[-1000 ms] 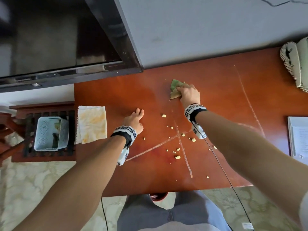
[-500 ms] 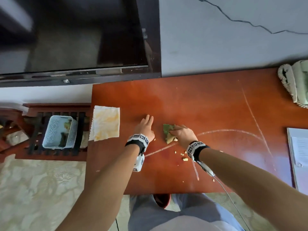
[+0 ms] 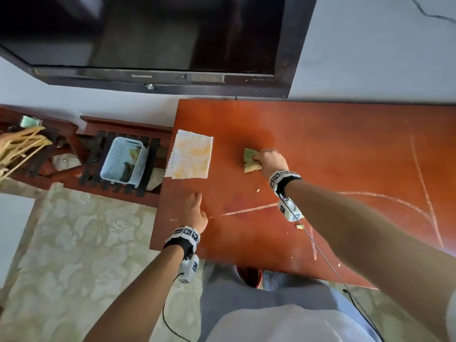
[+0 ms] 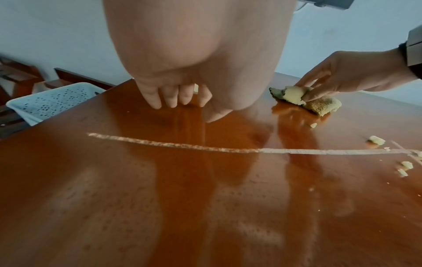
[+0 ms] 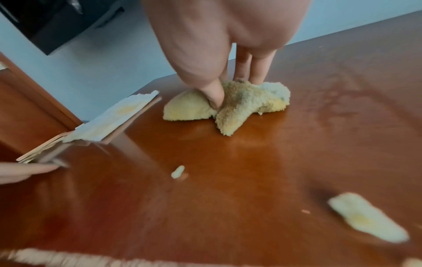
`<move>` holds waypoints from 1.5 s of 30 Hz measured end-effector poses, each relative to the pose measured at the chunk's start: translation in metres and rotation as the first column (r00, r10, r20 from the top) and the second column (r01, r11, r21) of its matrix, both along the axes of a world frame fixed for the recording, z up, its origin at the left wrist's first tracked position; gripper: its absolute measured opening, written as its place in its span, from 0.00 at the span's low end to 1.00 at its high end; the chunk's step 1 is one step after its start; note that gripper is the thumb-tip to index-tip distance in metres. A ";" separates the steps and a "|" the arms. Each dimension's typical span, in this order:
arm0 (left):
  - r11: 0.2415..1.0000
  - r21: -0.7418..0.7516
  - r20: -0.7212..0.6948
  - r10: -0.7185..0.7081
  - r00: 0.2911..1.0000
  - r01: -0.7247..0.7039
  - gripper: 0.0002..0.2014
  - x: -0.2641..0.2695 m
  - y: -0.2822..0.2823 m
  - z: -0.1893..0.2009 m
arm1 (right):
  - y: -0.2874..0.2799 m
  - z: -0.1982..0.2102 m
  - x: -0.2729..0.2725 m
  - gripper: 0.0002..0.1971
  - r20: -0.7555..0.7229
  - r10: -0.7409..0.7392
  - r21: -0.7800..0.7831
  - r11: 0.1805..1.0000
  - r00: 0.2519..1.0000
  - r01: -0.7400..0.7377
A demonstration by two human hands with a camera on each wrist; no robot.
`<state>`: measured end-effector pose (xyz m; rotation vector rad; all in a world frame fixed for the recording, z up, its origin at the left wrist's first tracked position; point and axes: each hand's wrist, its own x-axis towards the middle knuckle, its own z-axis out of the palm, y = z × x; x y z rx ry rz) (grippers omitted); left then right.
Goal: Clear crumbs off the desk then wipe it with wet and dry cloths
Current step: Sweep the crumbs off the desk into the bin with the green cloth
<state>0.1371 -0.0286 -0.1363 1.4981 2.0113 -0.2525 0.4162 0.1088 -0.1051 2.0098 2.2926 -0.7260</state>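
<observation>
The right hand (image 3: 270, 162) clamps thumb and fingers on a crumpled green-yellow cloth (image 3: 249, 161), pressed to the red-brown desk (image 3: 333, 149) at its 12 o'clock. The left hand (image 3: 195, 213), fingers straight and together, rests flat near the desk's 8 o'clock edge, a folded pale cloth (image 3: 190, 155) at its 12 o'clock. Crumbs (image 3: 299, 226) lie scattered at the right hand's 5 o'clock.

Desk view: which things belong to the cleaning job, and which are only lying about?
Job: desk, crumbs, crumpled cloth under the right hand, flat cloth, left hand.

Lying about: television, basket, hangers.
</observation>
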 end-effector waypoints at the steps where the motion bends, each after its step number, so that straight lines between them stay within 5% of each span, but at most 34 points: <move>1: 0.999 -0.017 -0.009 -0.030 1.000 0.030 0.34 -0.002 -0.001 -0.001 | 0.002 -0.002 -0.011 0.22 0.021 0.062 -0.045 0.997 0.998 -0.061; 8: 0.975 -0.190 -0.009 -0.121 0.993 0.118 0.30 -0.003 0.023 0.010 | -0.034 0.003 -0.023 0.17 0.175 0.542 -0.119 0.840 0.822 -0.529; 19: 0.936 -0.310 -0.117 -0.213 0.970 0.168 0.35 0.006 0.024 0.029 | -0.142 0.000 0.040 0.14 0.091 0.640 -0.199 0.762 0.763 -0.616; 23: 0.962 -0.205 -0.187 -0.218 0.958 0.179 0.34 0.023 0.022 0.030 | -0.159 -0.002 0.058 0.18 0.083 0.639 -0.110 0.768 0.765 -0.630; 27: 0.951 -0.050 -0.141 -0.310 0.940 0.306 0.36 0.060 0.011 0.037 | -0.144 0.010 0.091 0.27 0.004 0.407 0.106 0.908 0.914 -0.405; 32: 0.915 0.009 -0.045 -0.402 0.915 0.403 0.36 0.106 -0.004 0.042 | -0.109 0.021 0.154 0.19 -0.057 -0.059 0.197 0.978 0.997 0.069; 38: 0.878 0.022 -0.014 -0.478 0.878 0.479 0.40 0.142 -0.014 0.040 | -0.156 0.004 0.252 0.25 -0.016 -0.513 0.141 0.849 0.858 0.510; 45: 0.736 -0.226 -0.081 -0.667 0.740 0.639 0.75 0.163 0.014 0.024 | -0.250 -0.005 0.305 0.25 0.063 -0.725 -0.002 0.687 0.685 0.727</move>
